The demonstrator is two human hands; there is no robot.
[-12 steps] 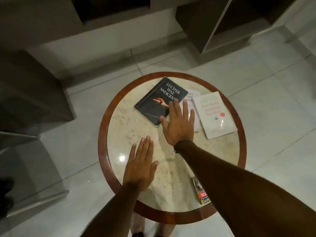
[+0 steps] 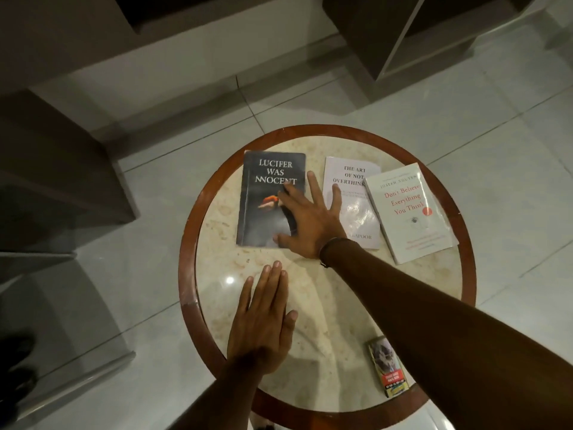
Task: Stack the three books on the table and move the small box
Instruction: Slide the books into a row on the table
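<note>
Three books lie on a round marble table (image 2: 310,380) with a wooden rim. A dark book titled "Lucifer Was Innocent" (image 2: 266,193) is at the far left. A pale book "The Art of Not Overthinking" (image 2: 356,209) lies in the middle, and a white book "Don't Believe Everything You Think" (image 2: 412,218) overlaps its right edge. My right hand (image 2: 307,221) lies spread flat across the dark book's right edge, with one fingertip on the pale book. My left hand (image 2: 263,321) rests flat on the tabletop nearer me. A small printed box (image 2: 389,367) sits near the table's front right, partly under my right forearm.
The table stands on a pale tiled floor (image 2: 511,125). Dark furniture (image 2: 55,169) is close on the left, and open shelving (image 2: 434,32) stands at the back right. A dark shoe (image 2: 15,346) shows at the lower left edge.
My right hand has reached farther forward and left onto the dark book. The dark book now lies straighter, and the pale middle book shows more fully. The view has shifted.
</note>
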